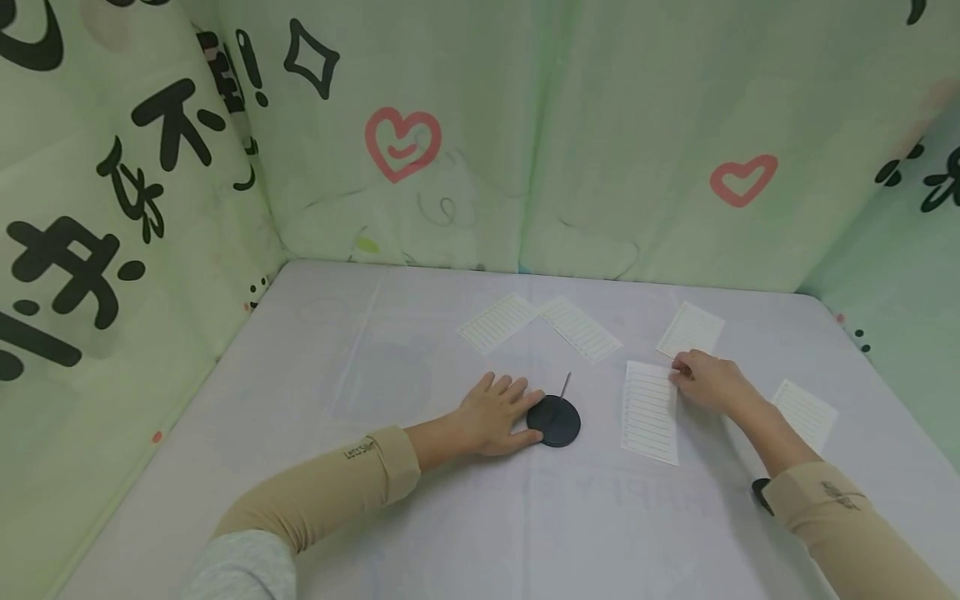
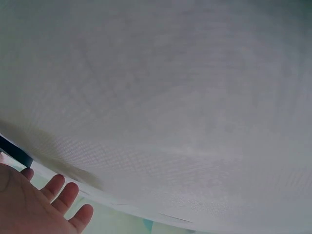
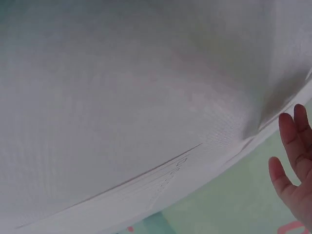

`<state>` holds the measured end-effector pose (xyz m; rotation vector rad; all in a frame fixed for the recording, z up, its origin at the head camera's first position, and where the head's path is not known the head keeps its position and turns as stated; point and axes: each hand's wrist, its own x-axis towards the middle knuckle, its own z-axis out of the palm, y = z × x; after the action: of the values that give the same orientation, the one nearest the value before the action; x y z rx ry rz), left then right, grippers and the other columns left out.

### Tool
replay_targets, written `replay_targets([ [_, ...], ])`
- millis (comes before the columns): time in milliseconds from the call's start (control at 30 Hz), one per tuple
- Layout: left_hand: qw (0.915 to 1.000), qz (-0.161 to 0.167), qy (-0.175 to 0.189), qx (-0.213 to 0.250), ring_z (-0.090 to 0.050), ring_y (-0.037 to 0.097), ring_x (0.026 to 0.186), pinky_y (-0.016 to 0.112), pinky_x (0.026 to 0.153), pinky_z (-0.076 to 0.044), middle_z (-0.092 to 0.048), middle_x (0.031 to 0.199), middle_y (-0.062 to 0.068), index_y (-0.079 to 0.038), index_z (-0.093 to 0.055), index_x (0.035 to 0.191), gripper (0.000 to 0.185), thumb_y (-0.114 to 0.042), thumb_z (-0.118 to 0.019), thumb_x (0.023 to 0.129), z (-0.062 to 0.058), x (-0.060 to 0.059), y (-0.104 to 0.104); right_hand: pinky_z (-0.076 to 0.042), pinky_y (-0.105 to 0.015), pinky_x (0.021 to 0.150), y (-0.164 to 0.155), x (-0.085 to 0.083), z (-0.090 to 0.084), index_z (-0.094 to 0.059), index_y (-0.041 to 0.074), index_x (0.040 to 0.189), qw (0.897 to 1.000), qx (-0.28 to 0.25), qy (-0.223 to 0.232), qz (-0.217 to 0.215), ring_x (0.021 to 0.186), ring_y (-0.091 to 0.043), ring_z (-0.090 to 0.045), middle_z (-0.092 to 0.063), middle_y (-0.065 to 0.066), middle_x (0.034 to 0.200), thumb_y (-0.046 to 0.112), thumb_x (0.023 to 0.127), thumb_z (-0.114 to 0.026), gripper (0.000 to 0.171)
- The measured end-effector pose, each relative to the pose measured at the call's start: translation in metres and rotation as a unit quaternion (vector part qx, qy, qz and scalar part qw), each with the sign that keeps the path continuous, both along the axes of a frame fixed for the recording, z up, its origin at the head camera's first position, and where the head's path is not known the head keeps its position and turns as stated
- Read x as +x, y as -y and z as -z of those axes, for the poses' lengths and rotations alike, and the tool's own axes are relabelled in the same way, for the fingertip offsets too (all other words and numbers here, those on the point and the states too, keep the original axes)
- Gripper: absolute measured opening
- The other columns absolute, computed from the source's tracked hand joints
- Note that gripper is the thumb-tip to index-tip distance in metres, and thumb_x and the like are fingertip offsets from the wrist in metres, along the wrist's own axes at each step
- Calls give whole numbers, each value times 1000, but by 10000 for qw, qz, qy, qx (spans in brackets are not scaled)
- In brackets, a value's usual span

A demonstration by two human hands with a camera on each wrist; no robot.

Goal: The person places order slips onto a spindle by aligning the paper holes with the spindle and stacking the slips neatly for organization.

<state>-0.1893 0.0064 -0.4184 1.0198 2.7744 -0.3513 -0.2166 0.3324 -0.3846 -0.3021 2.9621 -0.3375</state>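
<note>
While flat, hands (image 1: pixel 498 412) beside spike stand (image 1: pixel 554 419)

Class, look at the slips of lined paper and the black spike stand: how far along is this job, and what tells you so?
Done: nothing shows on the spike of the black stand; it stands bare. In hand: the left hand rests flat against the stand's base, while the right hand touches the top edge of the nearest slip. Left: that slip and four more lying loose on the table.
</note>
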Motion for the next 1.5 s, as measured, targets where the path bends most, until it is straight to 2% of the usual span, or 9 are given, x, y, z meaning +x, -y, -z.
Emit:
replay_targets([
  [100, 10000, 9, -4, 3, -20, 18, 137, 39, 111, -13, -22, 150, -2, -30, -14, 147, 66, -65, -19, 90, 0, 0, 0, -43, -37, 61, -4, 0, -3, -56, -9, 98, 9979, -576, 237, 194, 73, -25, -51, -57, -15, 83, 11, 90, -52, 22],
  [200, 10000, 6, 9, -15, -20, 18, 137, 39, 111, -13, -22, 150, -2, -30, -14, 147, 66, -65, -19, 90, -1, 1, 0, -43, -31, 59, -7, -1, -4, -56, -11, 100, 9916, -1165, 457, 322, 71, -21, -52, -59, -14, 81, 13, 91, -54, 26],
  [367, 10000, 5, 10, 8, -21, 18, 136, 39, 111, -14, -23, 149, -2, -30, -14, 146, 66, -65, -19, 90, -2, 2, 0, -45, -29, 62, -12, -2, -7, -55, -14, 105, 9795, -1753, 802, 593, 69, -17, -55, -63, -11, 81, 21, 90, -57, 38],
  [567, 10000, 2, 19, 45, -22, 18, 135, 40, 110, -15, -24, 149, -1, -30, -15, 146, 66, -64, -20, 90, -4, 3, 0, -48, -29, 71, -17, -1, -14, -50, -14, 115, 9644, -2134, 1332, 816, 78, -16, -56, -64, -10, 93, 33, 91, -55, 53],
  [833, 10000, 1, -29, 19, -22, 18, 135, 39, 110, -15, -24, 149, -1, -30, -15, 146, 66, -65, -19, 90, -3, 2, -1, -49, -24, 74, -21, 3, -23, -43, -14, 122, 9369, -2814, 1834, 971, 81, -11, -54, -60, -5, 95, 32, 92, -55, 56],
  [1133, 10000, -2, -27, 14, -22, 18, 135, 39, 110, -15, -24, 149, -1, -30, -15, 146, 66, -65, -20, 90, -3, 2, 0, -50, -23, 74, -23, 3, -35, -44, -13, 121, 9222, -3228, 1857, 1041, 78, -10, -55, -59, 3, 89, 29, 92, -56, 52],
  [1367, 9999, 15, -64, 102, -26, 17, 132, 40, 109, -18, -27, 146, -1, -30, -18, 146, 66, -65, -22, 90, -3, 2, 0, -49, -21, 73, -18, 4, -52, -41, -13, 122, 9206, -3350, 1729, 1019, 79, -11, -56, -58, 3, 89, 27, 93, -54, 51],
  [1500, 9995, -5, 39, 325, -28, 18, 130, 41, 109, -19, -30, 145, 0, -28, -21, 145, 66, -64, -26, 90, -5, 2, 1, -50, -22, 74, -12, 4, -62, -42, -11, 120, 9205, -3390, 1700, 943, 78, -11, -56, -58, 4, 88, 27, 93, -54, 48],
])
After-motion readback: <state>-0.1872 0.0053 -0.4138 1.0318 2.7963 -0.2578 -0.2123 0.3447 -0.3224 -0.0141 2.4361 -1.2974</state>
